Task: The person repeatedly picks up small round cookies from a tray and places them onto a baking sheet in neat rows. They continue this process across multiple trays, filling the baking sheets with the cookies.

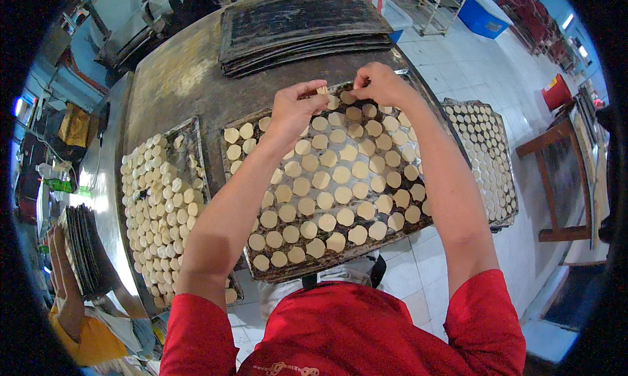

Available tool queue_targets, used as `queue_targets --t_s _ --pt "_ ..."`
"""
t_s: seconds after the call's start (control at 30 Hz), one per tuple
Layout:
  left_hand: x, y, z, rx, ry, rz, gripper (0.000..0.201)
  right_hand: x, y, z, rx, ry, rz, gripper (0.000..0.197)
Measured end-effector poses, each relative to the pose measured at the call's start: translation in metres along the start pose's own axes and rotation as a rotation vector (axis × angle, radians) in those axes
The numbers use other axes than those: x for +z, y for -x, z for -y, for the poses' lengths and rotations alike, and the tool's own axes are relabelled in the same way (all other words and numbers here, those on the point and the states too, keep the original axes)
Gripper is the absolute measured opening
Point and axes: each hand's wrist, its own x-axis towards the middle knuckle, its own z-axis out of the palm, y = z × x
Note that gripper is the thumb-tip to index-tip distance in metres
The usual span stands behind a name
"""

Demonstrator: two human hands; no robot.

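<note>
A dark baking tray (306, 267) lies in front of me, covered with rows of flat, pale round dough discs (342, 174). Over its far side, my left hand (296, 106) pinches a small stack of dough discs (322, 90) between thumb and fingers. Just right of it, my right hand (383, 87) is closed in a pinch above the tray's far edge, close to the last row. Whatever its fingertips hold is hidden. To the left, another tray (198, 135) carries many piled, overlapping dough discs (160, 199).
A stack of black baking trays (301, 26) rests at the far side of the worktable (173, 68). Right of me stands another disc-filled tray (484, 157). Beyond are a blue bin (483, 17), a red bucket (556, 92) and a wooden stand (546, 173). A co-worker's arm (65, 297) shows at lower left.
</note>
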Motion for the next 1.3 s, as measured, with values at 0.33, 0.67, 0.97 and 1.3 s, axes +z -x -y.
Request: queue_targets --t_s 0.33,0.67,0.97,1.3 --pt "0.018 -0.015 0.009 0.002 0.027 0.037 0.039 -0.007 0.013 0.016 -0.109 -0.282 0.060 0.027" --pt "0.024 -0.012 0.008 -0.006 0.191 0.016 0.034 -0.003 0.017 0.014 -0.141 -0.276 0.058 0.023" --pt "0.016 -0.004 0.004 0.005 0.145 -0.033 0.026 -0.010 0.023 0.019 0.006 -0.420 0.003 0.019" --pt "0.014 -0.005 0.005 -0.030 0.220 -0.009 0.023 -0.009 0.024 0.029 0.052 -0.448 -0.024 0.022"
